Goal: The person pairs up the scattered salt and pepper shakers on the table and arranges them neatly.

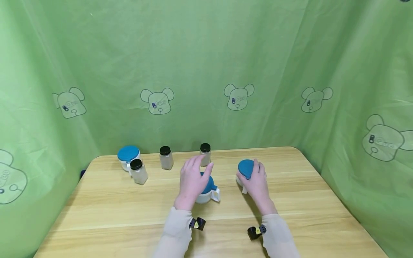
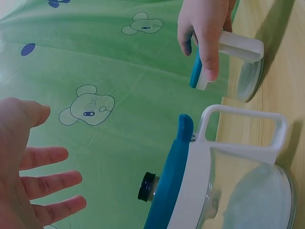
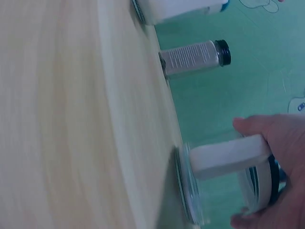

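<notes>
My left hand (image 1: 193, 181) is over the middle glass jar (image 1: 204, 197), which has a blue lid and a white handle. In the left wrist view the fingers of that hand (image 2: 14, 157) are spread, apart from the jar's blue lid (image 2: 170, 183). Farther right, my right hand (image 1: 256, 182) grips a second such jar (image 1: 246, 167) around its top from above. The right wrist view shows thumb and fingers on either side of its upper part, with the white handle (image 3: 228, 156) facing the camera and the glass base close over the tabletop.
A third blue-lidded jar (image 1: 128, 154) stands at the back left. Small bottles with black caps stand around: one bottle (image 1: 139, 173) in front of that jar, another bottle (image 1: 166, 159) right of it, and a third bottle (image 1: 205, 156) behind my left hand. A green curtain (image 1: 200, 71) borders the wooden table (image 1: 129, 222).
</notes>
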The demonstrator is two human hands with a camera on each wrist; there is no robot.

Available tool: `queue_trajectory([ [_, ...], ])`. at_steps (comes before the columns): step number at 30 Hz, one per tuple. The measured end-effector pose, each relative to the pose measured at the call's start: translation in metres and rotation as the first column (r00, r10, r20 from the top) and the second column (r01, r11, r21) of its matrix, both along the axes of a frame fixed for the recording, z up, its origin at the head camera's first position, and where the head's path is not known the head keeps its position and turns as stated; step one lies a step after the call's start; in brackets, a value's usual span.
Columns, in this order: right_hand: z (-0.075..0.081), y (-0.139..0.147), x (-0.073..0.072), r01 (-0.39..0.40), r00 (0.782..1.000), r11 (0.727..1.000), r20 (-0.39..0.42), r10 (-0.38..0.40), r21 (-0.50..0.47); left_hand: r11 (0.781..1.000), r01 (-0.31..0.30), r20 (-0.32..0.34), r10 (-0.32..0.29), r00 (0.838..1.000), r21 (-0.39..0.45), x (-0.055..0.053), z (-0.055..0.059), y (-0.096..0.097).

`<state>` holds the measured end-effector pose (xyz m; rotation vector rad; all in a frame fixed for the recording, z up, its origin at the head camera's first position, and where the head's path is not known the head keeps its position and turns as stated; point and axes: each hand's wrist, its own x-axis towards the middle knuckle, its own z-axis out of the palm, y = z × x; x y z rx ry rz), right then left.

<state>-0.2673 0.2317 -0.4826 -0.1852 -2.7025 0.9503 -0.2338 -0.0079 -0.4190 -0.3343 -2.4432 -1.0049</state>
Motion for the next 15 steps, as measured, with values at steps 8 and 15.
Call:
queue_trajectory([
  [8,0.000,0.018,0.000,-0.126,0.991,0.992,0.047,0.126,-0.002,1.000,-0.001,0.010,0.001,1.000,-0.020,-0.004,0.001,0.003],
  [15,0.008,0.027,0.003,-0.148,0.978,0.989,0.147,0.147,-0.007,0.999,-0.005,0.054,0.006,0.999,-0.035,-0.010,0.013,0.006],
])
